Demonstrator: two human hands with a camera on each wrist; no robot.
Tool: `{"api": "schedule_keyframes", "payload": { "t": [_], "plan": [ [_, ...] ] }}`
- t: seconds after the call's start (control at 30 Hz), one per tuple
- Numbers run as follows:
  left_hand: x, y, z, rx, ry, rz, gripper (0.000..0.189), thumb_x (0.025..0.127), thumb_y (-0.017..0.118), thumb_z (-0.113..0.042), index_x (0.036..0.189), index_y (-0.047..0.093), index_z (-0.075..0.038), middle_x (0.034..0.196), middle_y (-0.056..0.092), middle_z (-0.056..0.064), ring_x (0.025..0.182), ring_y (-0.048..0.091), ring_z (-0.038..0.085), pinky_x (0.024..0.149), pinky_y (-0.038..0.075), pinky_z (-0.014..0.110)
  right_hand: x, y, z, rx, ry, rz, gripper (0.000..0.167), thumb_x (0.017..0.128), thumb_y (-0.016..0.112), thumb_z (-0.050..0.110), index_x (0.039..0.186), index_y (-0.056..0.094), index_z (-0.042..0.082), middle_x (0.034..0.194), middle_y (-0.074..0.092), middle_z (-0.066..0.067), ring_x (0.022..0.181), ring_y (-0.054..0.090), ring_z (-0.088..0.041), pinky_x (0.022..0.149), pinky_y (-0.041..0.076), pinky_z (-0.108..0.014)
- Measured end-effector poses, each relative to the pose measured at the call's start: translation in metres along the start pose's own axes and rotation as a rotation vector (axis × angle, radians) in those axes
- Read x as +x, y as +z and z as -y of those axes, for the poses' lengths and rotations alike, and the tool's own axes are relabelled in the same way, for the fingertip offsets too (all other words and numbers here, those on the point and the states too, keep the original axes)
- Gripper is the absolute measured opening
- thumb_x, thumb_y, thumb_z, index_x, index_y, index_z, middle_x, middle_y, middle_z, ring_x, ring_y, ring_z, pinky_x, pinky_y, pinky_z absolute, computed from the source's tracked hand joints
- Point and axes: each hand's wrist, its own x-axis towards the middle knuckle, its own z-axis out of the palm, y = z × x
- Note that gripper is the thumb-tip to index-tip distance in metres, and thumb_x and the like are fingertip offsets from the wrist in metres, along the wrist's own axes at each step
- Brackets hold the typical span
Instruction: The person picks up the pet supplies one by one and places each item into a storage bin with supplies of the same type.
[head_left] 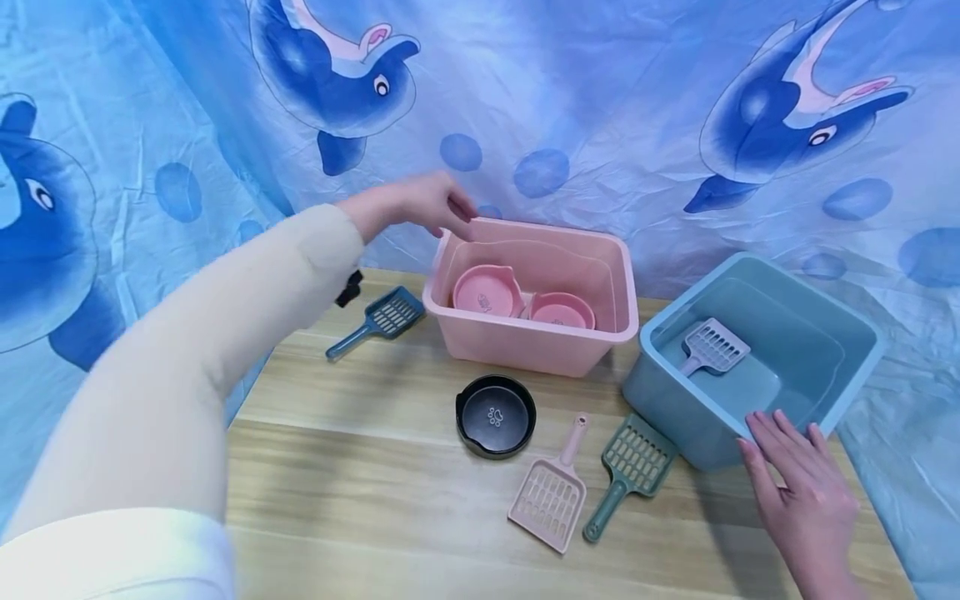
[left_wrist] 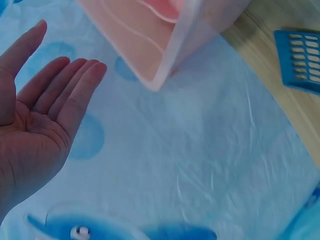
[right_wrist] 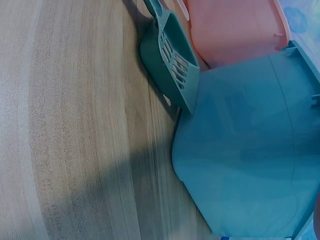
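My left hand [head_left: 435, 204] is raised over the back left corner of a pink bin [head_left: 525, 346], nothing in it. In the left wrist view its fingers [left_wrist: 75, 95] extend beside the bin's rim. Two pink bowls [head_left: 487, 292] with pouring lips are inside this bin. At the right, my right hand [head_left: 806, 492] rests its fingers on the near rim of a blue bin [head_left: 675, 408]. A lilac litter scoop [head_left: 716, 346] lies in the blue bin. Against its outer wall leans a green litter scoop [head_left: 637, 454], also seen in the right wrist view.
A black bowl [head_left: 495, 417] with a paw print sits mid-table, in front of the pink bin. Beside it lies a pink litter scoop [head_left: 551, 500]. A dark blue litter scoop [head_left: 382, 317] lies left of the pink bin. Behind the wooden table [head_left: 337, 500] hangs a blue dolphin-print sheet [head_left: 585, 75].
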Motion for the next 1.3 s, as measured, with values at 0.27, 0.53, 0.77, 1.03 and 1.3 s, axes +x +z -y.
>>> {"api": "schedule_keyframes", "payload": {
  "t": [0.27,0.53,0.77,1.03,1.3],
  "plan": [
    [-0.065,-0.009,0.016,-0.061,-0.047,-0.022,0.060,0.101,0.077,-0.027,0.152,0.057,0.000,0.149,0.062,0.021,0.135,0.062,0.034,0.106,0.059,0.049,0.007,-0.002,0.000,-0.015,-0.011,-0.005,0.057,0.106,0.061,0.055,0.124,0.079,0.004,0.117,0.075,-0.024,0.138,0.047,0.011,0.127,0.037,-0.045],
    [-0.117,0.007,0.040,-0.142,-0.046,-0.014,0.060,0.101,0.077,-0.029,0.151,0.059,-0.002,0.149,0.063,0.019,0.130,0.066,0.034,0.102,0.061,0.047,0.007,-0.004,0.000,-0.021,-0.021,-0.008,0.055,0.106,0.061,0.054,0.127,0.078,0.007,0.117,0.075,-0.024,0.138,0.046,0.012,0.127,0.037,-0.044],
    [-0.136,0.036,0.065,-0.242,-0.067,0.103,0.060,0.101,0.078,-0.026,0.150,0.058,0.002,0.144,0.066,0.020,0.127,0.068,0.030,0.100,0.063,0.044,0.005,-0.007,-0.002,-0.030,-0.011,0.008,0.056,0.106,0.060,0.056,0.128,0.078,0.006,0.117,0.075,-0.024,0.139,0.044,0.013,0.128,0.036,-0.043],
    [-0.125,0.091,0.084,-0.264,-0.012,0.184,0.060,0.100,0.079,-0.023,0.149,0.058,0.005,0.145,0.065,0.021,0.135,0.063,0.035,0.108,0.058,0.043,0.003,-0.010,-0.005,-0.064,-0.003,0.091,0.059,0.108,0.056,0.056,0.133,0.074,0.006,0.122,0.074,-0.024,0.142,0.037,0.016,0.130,0.033,-0.041],
    [-0.094,0.144,0.096,-0.335,0.037,0.223,0.062,0.099,0.079,-0.023,0.150,0.057,0.005,0.152,0.060,0.021,0.140,0.058,0.038,0.115,0.053,0.042,0.002,-0.010,-0.002,-0.064,-0.011,0.120,0.059,0.109,0.055,0.055,0.134,0.073,0.005,0.122,0.074,-0.024,0.142,0.033,0.018,0.130,0.032,-0.041]
  ]
}}
